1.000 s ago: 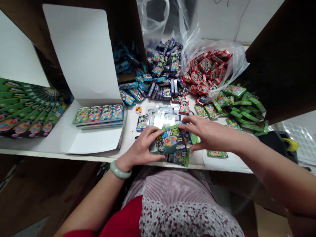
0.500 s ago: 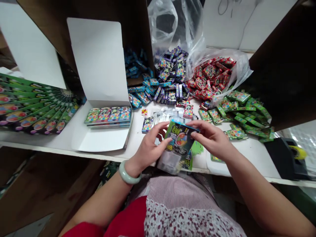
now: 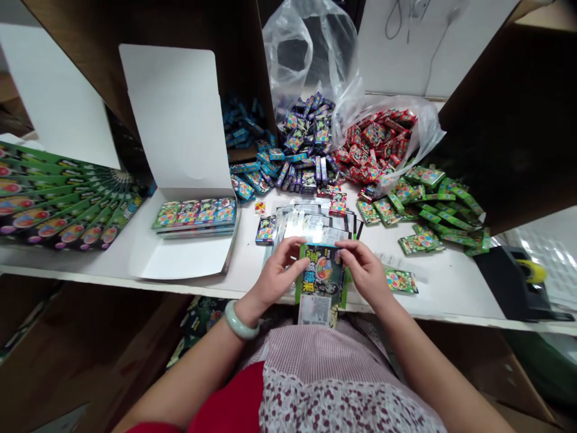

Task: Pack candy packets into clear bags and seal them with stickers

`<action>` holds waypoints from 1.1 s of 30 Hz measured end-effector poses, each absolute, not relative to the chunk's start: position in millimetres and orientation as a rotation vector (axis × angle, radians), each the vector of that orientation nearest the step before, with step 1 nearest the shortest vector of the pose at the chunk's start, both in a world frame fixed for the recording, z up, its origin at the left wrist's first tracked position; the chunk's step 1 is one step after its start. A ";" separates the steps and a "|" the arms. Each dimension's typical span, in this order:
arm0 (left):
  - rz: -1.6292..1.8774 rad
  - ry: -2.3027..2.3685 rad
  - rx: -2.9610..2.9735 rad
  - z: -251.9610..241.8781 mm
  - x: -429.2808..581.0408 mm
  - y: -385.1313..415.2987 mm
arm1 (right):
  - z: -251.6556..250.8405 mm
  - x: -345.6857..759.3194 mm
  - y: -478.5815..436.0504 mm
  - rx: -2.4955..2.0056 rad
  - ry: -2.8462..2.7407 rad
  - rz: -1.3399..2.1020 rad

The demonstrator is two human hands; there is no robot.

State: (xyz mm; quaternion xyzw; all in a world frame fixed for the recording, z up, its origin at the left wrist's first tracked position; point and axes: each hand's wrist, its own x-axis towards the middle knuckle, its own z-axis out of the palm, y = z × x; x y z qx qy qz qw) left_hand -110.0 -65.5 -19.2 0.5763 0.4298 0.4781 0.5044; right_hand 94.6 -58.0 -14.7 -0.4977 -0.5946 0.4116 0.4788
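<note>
Both hands hold a green and black printed card packet upright over the shelf's front edge. My left hand grips its left side, and my right hand pinches its right side. A clear plastic sleeve shows at its near end, and its lower part is hidden below the packet. A jade bangle circles my left wrist. Just beyond my fingers lies a stack of clear sleeves with black backing. A single green packet rests right of my right hand.
Loose blue, purple, red and green packets lie in piles along the white shelf. An open white box holds a stack of packets. Fanned green cards lie left; a tape dispenser stands right.
The packet has swung from a tilted to an upright position between my hands, and both hands have drawn closer together. The clear sleeve now shows more sharply at the packet's near end.
</note>
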 end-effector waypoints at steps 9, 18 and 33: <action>1.333 1.033 1.366 6.7 -96.5 -57.9 | 18.2 106.8 -46.4 -1.112 -1.620 1.129; 1.280 1.185 1.390 25.1 -96.1 -49.8 | 38.5 99.7 -34.8 -1.218 -1.572 1.268; 1.105 0.938 1.544 30.0 -113.9 -45.2 | 42.9 104.6 -41.3 -1.069 -1.911 1.142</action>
